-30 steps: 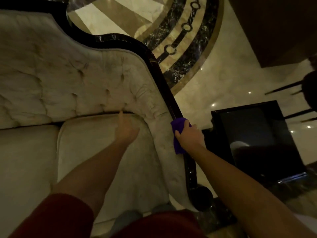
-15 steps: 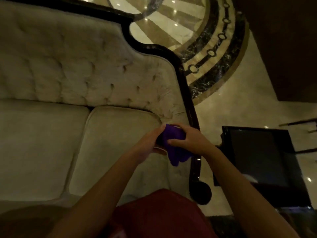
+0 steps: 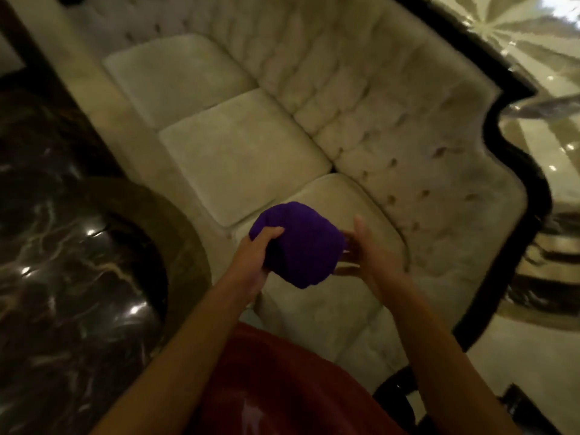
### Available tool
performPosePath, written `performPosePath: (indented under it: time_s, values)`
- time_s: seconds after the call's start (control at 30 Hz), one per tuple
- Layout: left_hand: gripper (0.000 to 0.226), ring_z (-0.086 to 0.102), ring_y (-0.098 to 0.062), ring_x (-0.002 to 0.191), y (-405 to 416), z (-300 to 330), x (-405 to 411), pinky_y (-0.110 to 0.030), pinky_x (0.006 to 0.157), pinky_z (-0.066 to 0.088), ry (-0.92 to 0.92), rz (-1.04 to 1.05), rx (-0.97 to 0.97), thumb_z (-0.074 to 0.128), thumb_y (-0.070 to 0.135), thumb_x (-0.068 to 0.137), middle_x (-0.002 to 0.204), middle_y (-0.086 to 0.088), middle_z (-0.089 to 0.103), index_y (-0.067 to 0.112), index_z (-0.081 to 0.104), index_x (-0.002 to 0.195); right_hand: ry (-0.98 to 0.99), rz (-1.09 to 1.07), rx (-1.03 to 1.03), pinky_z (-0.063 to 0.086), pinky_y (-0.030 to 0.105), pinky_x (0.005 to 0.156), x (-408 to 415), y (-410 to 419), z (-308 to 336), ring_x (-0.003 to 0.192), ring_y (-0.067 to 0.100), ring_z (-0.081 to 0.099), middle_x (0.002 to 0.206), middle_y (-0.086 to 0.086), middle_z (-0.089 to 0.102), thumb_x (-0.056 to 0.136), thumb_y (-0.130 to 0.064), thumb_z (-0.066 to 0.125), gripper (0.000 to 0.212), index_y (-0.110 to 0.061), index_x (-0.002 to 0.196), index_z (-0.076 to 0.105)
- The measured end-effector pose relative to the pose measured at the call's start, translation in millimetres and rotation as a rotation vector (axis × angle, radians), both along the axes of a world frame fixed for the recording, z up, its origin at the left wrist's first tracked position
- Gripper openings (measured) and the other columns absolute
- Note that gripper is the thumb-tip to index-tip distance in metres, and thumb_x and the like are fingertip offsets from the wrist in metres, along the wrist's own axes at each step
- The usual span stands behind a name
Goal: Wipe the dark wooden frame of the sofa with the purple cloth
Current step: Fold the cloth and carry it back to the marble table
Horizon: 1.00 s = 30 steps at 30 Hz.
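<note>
The purple cloth [image 3: 301,244] hangs bunched in the air over the nearest cream seat cushion of the sofa [image 3: 248,155]. My left hand [image 3: 252,257] grips its left edge with the fingers curled over the top. My right hand [image 3: 368,248] is beside the cloth's right side, fingers spread, touching it at the fingertips. The dark wooden frame [image 3: 518,158] runs in curves along the top of the tufted backrest at the right, apart from both hands.
Polished dark marble floor [image 3: 62,262] with a tan ring lies to the left of the sofa. Patterned glossy floor [image 3: 549,136] shows behind the backrest. A dark frame foot [image 3: 395,394] stands at the lower right. My red garment [image 3: 282,381] fills the bottom centre.
The view swung left, bringing the whole sofa into sight. The cloth came off the right arm frame and moved over the seat, my left hand took hold of it, my right hand opened.
</note>
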State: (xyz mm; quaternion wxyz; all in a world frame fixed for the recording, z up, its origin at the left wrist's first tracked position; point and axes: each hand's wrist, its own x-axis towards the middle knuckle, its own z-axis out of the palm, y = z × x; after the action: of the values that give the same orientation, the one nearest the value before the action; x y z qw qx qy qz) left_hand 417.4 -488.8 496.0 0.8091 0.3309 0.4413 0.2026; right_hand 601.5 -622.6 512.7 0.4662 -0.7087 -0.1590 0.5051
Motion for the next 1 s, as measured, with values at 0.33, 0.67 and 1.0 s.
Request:
performPosePath:
  time_s: [0.33, 0.67, 1.0]
  values:
    - [0.051, 0.075, -0.012, 0.103, 83.5, -7.6, -106.3, -0.025, 0.077, 0.062, 0.113, -0.066, 0.209, 0.086, 0.069, 0.062, 0.111, 0.009, 0.079, 0.045, 0.078, 0.106, 0.044, 0.511, 0.006, 0.063, 0.025, 0.074, -96.6, 163.7, -5.5, 0.101, 0.008, 0.075, 0.112, -0.015, 0.077, 0.074, -0.068, 0.079, 0.037, -0.054, 0.108, 0.073]
    - [0.054, 0.074, -0.001, 0.091, 261.4, 5.8, -216.8, -0.018, 0.066, 0.059, 0.266, -0.159, 0.216, 0.072, 0.071, 0.074, 0.117, 0.007, 0.071, 0.042, 0.064, 0.119, -0.008, 0.671, 0.097, 0.064, 0.030, 0.074, -200.1, 343.9, -15.8, 0.100, 0.011, 0.075, 0.117, -0.010, 0.073, 0.082, -0.045, 0.085, 0.053, -0.049, 0.128, 0.058]
    - [0.024, 0.071, -0.007, 0.081, 363.6, -9.8, -262.9, -0.025, 0.067, 0.057, 0.495, 0.039, 0.551, 0.051, 0.043, 0.105, 0.093, 0.009, 0.075, 0.031, 0.072, 0.102, 0.092, 0.810, -0.002, 0.064, 0.034, 0.082, -235.0, 505.6, -24.8, 0.099, 0.014, 0.076, 0.121, 0.002, 0.073, 0.077, -0.063, 0.075, 0.050, -0.044, 0.121, 0.064]
